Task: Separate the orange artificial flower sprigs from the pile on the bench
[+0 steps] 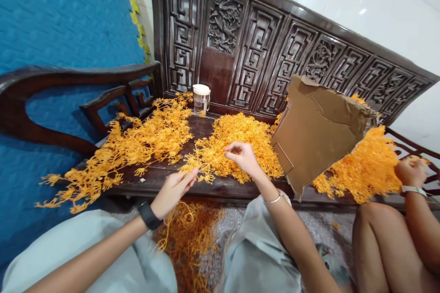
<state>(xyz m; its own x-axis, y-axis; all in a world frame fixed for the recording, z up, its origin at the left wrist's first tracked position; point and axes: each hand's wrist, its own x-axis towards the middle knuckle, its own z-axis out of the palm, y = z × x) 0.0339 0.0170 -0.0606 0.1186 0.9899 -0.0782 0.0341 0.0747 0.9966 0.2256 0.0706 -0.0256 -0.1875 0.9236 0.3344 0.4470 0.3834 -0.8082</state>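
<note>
My left hand (pixel 175 190), with a black watch on the wrist, is closed around the stem of an orange plastic flower sprig (pixel 199 163) above the front of the dark bench seat. To its right, my right hand (pixel 242 158) has thumb and forefinger pinched together; what they hold, if anything, is too small to make out. Just behind and under that hand lies a heap of loose orange plastic flower pieces (pixel 242 130). Branching orange sprigs (pixel 147 142) are spread over the left end of the bench.
A cardboard piece (pixel 319 123) stands tilted right of the heap. Beyond it, another person's hand (pixel 410 171) is beside a second orange pile (pixel 369 165). A lidded clear bottle (pixel 201 100) stands by the carved backrest (pixel 218 71). Orange stems (pixel 192 238) lie below, between my knees.
</note>
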